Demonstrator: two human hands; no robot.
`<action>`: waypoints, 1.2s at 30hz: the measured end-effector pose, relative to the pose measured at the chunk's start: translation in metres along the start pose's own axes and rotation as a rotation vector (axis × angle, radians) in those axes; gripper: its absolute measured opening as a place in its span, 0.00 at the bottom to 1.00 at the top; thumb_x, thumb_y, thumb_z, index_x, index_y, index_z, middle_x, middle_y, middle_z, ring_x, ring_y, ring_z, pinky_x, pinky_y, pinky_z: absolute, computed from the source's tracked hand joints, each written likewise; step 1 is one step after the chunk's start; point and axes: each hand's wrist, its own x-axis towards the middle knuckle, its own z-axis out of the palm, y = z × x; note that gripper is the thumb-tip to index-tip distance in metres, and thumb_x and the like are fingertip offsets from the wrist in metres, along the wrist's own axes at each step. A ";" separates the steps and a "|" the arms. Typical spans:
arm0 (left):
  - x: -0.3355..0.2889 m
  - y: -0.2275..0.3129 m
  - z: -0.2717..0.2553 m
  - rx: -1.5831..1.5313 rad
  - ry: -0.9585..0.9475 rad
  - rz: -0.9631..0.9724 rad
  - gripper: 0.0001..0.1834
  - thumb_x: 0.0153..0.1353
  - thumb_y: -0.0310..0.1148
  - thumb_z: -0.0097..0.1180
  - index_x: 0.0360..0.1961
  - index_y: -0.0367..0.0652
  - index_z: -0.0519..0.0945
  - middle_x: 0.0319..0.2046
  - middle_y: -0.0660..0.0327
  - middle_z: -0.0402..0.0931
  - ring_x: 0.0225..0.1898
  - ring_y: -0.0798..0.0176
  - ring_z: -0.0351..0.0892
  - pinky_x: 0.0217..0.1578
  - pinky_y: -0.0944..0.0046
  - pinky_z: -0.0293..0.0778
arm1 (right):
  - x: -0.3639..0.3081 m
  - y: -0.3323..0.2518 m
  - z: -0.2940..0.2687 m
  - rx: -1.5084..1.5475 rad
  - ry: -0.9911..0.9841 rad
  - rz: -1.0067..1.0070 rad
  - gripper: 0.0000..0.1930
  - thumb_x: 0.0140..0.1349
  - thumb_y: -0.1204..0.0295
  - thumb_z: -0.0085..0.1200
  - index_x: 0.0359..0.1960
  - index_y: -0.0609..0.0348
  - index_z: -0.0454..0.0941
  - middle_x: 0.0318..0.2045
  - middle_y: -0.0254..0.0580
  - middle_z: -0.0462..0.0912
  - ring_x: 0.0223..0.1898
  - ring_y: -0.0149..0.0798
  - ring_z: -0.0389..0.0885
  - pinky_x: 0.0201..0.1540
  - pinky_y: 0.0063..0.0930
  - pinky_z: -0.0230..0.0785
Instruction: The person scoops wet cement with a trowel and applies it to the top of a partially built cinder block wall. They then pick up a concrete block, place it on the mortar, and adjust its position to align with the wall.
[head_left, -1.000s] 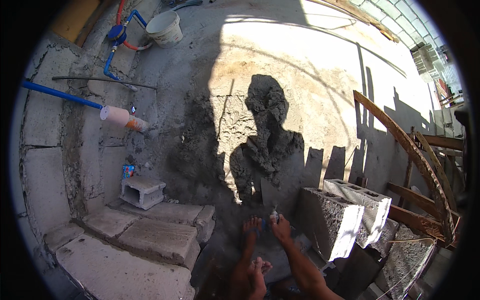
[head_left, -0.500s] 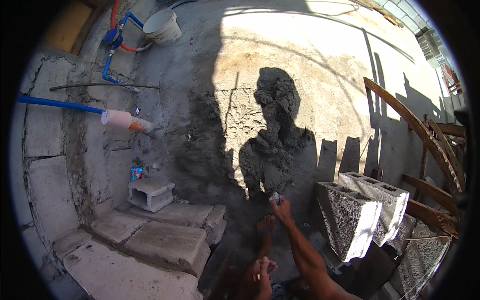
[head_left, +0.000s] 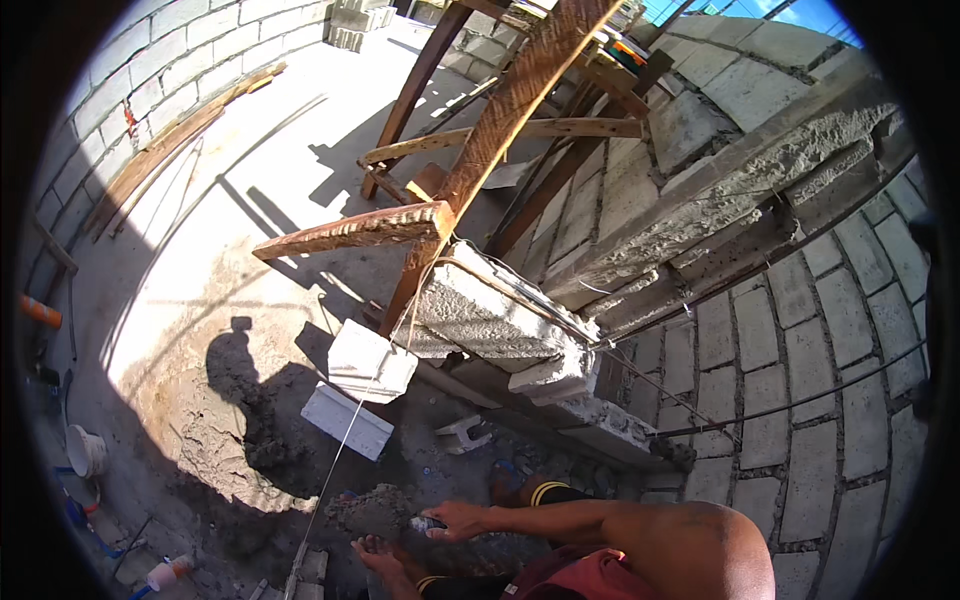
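My right hand (head_left: 458,521) is closed around the pale handle of a trowel (head_left: 426,523). A grey heap of wet mortar (head_left: 372,508) lies at the trowel's far end and hides its blade. Just below that heap, my left hand (head_left: 376,556) is held with its fingers apart and nothing in them. Farther left on the floor spreads a larger pile of mortar (head_left: 215,455), partly in my shadow. Two hollow concrete blocks, one upper (head_left: 370,362) and one lower (head_left: 347,420), stand between that pile and the unfinished block wall (head_left: 490,310).
A thin string (head_left: 345,440) runs down past the blocks. Wooden timbers (head_left: 520,110) lean over the unfinished wall, with bent wire near its end. A tall block wall (head_left: 770,400) rises at right, crossed by a rod. At far left are a white bucket (head_left: 86,450) and pipes.
The view has swung right, bringing the walls and timbers in. My right hand has moved away from the mortar pile, and mortar now shows on the trowel. My left hand is now near it.
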 end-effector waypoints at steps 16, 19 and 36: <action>-0.222 0.008 0.190 2.079 -1.043 0.234 0.17 0.66 0.47 0.55 0.39 0.42 0.78 0.32 0.63 0.80 0.27 0.67 0.77 0.27 0.65 0.75 | -0.410 0.134 -0.001 1.175 1.573 1.024 0.35 0.55 0.62 0.53 0.62 0.73 0.65 0.46 0.65 0.80 0.51 0.56 0.80 0.53 0.42 0.71; -0.241 0.021 0.232 2.262 -1.242 0.229 0.18 0.65 0.46 0.58 0.45 0.42 0.80 0.32 0.63 0.82 0.27 0.68 0.79 0.24 0.69 0.72 | -0.407 0.158 -0.052 1.129 1.780 1.409 0.37 0.56 0.61 0.53 0.62 0.77 0.63 0.44 0.66 0.81 0.49 0.60 0.80 0.51 0.47 0.71; -0.323 -0.014 0.327 2.378 -1.024 0.265 0.19 0.67 0.44 0.57 0.51 0.42 0.76 0.41 0.61 0.81 0.39 0.64 0.81 0.34 0.67 0.74 | -0.271 0.234 -0.122 1.208 2.106 1.456 0.28 0.50 0.61 0.55 0.46 0.78 0.76 0.32 0.68 0.82 0.36 0.62 0.83 0.39 0.48 0.75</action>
